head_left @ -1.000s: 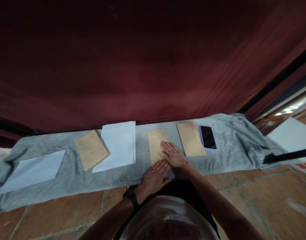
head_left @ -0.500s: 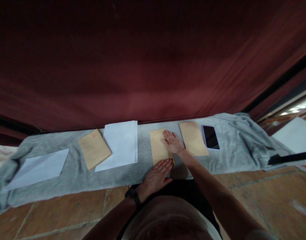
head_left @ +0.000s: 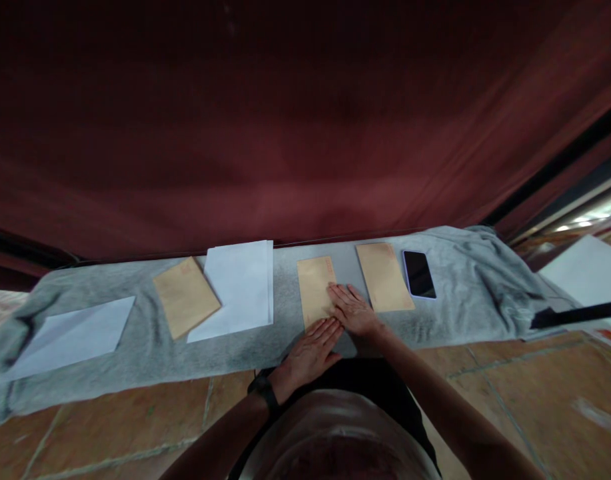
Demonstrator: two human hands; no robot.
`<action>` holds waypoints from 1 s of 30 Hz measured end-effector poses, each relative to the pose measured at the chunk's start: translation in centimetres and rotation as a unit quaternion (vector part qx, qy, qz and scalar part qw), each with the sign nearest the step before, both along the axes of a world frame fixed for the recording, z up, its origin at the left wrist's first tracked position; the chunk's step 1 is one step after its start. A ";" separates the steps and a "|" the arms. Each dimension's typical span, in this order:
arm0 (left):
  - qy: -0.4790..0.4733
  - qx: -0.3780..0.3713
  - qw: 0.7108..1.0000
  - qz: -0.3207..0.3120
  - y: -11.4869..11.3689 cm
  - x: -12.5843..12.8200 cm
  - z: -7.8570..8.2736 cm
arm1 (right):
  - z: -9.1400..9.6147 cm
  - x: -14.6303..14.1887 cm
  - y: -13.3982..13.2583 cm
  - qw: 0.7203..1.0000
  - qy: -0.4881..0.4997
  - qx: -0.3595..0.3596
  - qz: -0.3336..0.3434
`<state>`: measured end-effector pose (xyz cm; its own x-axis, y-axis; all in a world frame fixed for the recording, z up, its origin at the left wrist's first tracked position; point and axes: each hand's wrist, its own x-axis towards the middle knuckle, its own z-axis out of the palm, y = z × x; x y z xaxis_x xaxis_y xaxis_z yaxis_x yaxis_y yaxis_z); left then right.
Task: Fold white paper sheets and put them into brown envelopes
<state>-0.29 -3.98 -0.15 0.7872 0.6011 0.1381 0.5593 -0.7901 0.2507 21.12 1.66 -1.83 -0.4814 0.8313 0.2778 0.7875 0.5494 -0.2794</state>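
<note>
A tan envelope lies flat on the grey cloth in front of me. My left hand rests on its near edge, fingers stretched out flat. Against its right side lies my right hand, palm down with straight fingers, the fingertips close to those of the left. Both hands press on the paper without gripping it, and they cover the envelope's near right part. A second tan envelope lies just right of my right hand.
White paper sheets lie to the left, partly under another tan envelope. Farther left is a folded white sheet. A phone lies at right on the grey cloth. A dark red upholstered surface rises behind.
My right hand has slid toward me down the envelope, from its upper part to beside my left fingertips. The left hand has stayed nearly in place.
</note>
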 end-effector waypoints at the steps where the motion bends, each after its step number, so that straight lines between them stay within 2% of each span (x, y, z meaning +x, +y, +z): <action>1: -0.001 0.000 1.000 0.001 0.0 0.0 -0.2 | 0.2 0.2 -0.6 1.000 0.002 0.000 0.007; 5: 0.004 -0.001 1.000 0.004 0.0 0.0 -0.3 | 0.9 0.8 -3.0 0.999 0.010 -0.007 0.039; 11: 0.018 -0.005 1.000 0.005 -0.3 -0.3 0.7 | 1.9 1.6 -5.6 0.998 0.013 -0.025 0.064; 14: 0.030 -0.002 1.000 -0.001 -0.4 -0.9 0.7 | 2.2 2.1 -6.5 0.997 0.010 -0.031 0.076; 21: 0.036 -0.015 0.999 0.000 -0.7 -2.1 0.2 | 2.3 3.1 -7.4 0.994 0.012 -0.044 0.101; 24: 0.028 -0.015 0.999 0.023 -0.5 -2.0 0.2 | 2.1 3.2 -7.5 0.994 0.008 -0.045 0.101; 30: 0.033 0.039 0.995 0.085 2.1 -0.5 -0.1 | 1.8 3.2 -7.4 0.995 -0.008 -0.041 0.095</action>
